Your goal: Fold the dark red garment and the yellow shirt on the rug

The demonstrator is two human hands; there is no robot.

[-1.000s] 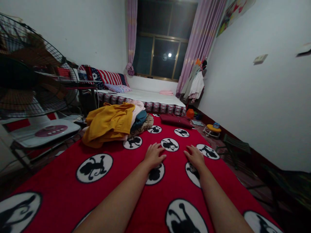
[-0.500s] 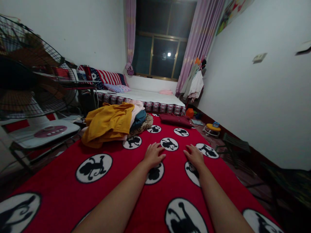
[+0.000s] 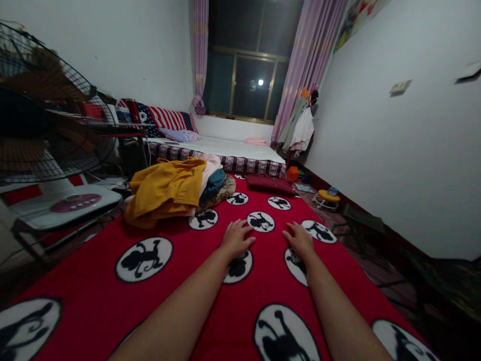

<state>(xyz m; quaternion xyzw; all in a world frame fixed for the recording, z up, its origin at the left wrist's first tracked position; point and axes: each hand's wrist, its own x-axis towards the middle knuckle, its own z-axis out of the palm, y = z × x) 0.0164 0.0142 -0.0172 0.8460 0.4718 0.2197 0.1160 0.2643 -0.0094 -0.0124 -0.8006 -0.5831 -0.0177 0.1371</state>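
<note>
Both of my hands rest palm down on a red blanket (image 3: 263, 265) printed with black monkeys in white circles. Fingers apart, my left hand (image 3: 236, 237) lies beside one of the white circles and holds nothing. My right hand (image 3: 299, 238) is a little way to its right, also spread out and free of any object. Beyond my left hand is a heap of clothes, with a mustard-yellow garment (image 3: 167, 188) on top and a blue-green one (image 3: 213, 184) at its side. A folded dark red garment (image 3: 270, 185) lies at the blanket's far end.
A large fan (image 3: 45, 115) stands at the left, close to the blanket's edge. Past the far end is a bed (image 3: 225, 148) under a window. Along the right wall are a small yellow stool (image 3: 328, 196) and a dark folding stool (image 3: 363, 220).
The view has shifted very slightly. My hands stay in the same place on the blanket, and the clothes have not moved.
</note>
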